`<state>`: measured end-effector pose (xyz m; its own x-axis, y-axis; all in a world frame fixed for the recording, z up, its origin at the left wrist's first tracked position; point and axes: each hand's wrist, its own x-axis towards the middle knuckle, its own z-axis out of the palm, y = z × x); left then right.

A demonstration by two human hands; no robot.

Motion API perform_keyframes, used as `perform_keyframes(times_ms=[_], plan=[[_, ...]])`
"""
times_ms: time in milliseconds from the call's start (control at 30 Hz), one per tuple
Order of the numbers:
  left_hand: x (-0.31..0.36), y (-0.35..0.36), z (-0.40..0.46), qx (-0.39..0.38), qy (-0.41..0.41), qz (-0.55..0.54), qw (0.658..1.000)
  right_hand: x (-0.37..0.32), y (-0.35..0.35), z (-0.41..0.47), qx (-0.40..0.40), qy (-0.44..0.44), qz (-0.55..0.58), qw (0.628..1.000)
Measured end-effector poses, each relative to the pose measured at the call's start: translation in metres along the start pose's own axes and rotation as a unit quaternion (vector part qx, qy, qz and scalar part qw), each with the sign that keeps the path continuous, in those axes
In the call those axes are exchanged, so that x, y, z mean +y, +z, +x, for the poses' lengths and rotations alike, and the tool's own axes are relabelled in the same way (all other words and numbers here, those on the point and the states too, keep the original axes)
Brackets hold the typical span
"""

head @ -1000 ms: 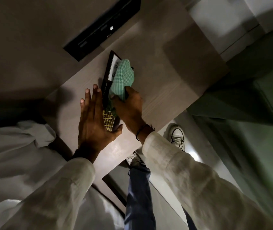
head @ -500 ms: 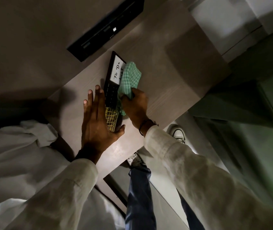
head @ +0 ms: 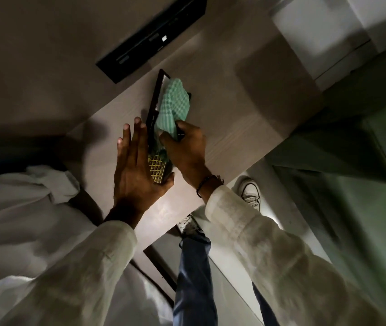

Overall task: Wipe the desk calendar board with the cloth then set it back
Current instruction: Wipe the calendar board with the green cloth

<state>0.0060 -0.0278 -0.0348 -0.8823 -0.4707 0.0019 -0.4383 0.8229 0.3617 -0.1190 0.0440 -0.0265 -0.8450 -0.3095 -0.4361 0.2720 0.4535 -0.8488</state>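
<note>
Since half a second ago, the green cloth has been swept back over the calendar board, apparently hiding its white panel. It is pinched in the right hand; the left hand, fingers flat, steadies the board on the surface.

My left hand lies flat, fingers straight. My right hand is curled closed, wrist bent.

Dim, uneven light. The left hand casts a soft shadow leftward on the desk; glare sits near its wrist. Sleeves blur toward the frame's edges, lines bending there.
</note>
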Motion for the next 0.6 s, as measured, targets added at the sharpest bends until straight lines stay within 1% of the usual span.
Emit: perform_keyframes(times_ms=[133, 200, 300, 367, 433, 467, 600], plan=[[0.004, -0.002, 0.000, 0.003, 0.000, 0.003, 1.000, 0.007, -0.008, 0.008, 0.010, 0.048, -0.020, 0.999], [0.005, -0.001, 0.000, 0.005, 0.000, 0.001, 1.000, 0.002, -0.007, 0.008, 0.000, 0.037, -0.014, 0.999], [0.004, -0.001, 0.001, 0.006, -0.002, 0.004, 1.000, -0.003, 0.001, 0.005, -0.008, -0.006, 0.000, 1.000], [0.004, -0.003, 0.000, 0.002, -0.008, -0.001, 1.000, 0.000, 0.003, 0.005, 0.006, 0.025, 0.010, 1.000], [0.007, -0.004, 0.000, 0.003, -0.014, -0.008, 1.000, 0.002, 0.002, 0.011, 0.026, 0.074, -0.009, 0.997], [0.009, -0.004, 0.000, 0.005, -0.015, -0.011, 1.000, 0.002, 0.002, 0.013, 0.029, 0.079, -0.021, 0.996], [0.009, -0.004, 0.001, 0.015, 0.002, -0.005, 1.000, -0.004, 0.007, 0.007, 0.008, 0.023, -0.007, 1.000]])
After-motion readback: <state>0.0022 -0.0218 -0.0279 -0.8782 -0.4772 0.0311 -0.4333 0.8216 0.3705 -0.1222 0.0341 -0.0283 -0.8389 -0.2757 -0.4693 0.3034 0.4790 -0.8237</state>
